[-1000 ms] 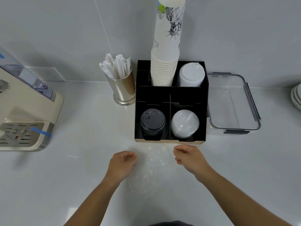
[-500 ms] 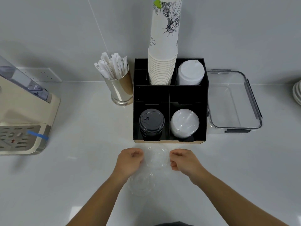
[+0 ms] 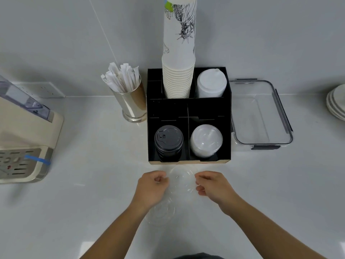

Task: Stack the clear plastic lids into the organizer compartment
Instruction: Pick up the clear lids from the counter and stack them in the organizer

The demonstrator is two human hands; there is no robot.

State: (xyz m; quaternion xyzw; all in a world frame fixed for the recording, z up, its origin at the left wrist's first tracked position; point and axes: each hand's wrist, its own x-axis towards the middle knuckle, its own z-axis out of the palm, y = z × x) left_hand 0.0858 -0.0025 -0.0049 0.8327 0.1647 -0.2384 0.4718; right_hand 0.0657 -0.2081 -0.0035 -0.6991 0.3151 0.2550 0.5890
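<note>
A clear plastic lid [image 3: 181, 181] lies on the white counter just in front of the black organizer [image 3: 188, 116]. My left hand [image 3: 152, 187] pinches its left rim and my right hand [image 3: 212, 186] pinches its right rim. A second clear lid [image 3: 161, 212] lies nearer to me, partly under my left wrist. The organizer's front right compartment holds a stack of clear lids [image 3: 206, 140]. Its front left compartment holds black lids [image 3: 168, 142].
Tall paper cups [image 3: 178, 62] and white lids [image 3: 211, 84] fill the organizer's back compartments. A metal cup of wrapped straws [image 3: 130, 98] stands to its left, a clear container [image 3: 261, 116] to its right. A coffee machine [image 3: 24, 139] sits far left, plates [image 3: 337, 103] far right.
Both hands have closed in from either side onto the rim of the clear lid nearest the organizer. The camera has tilted slightly.
</note>
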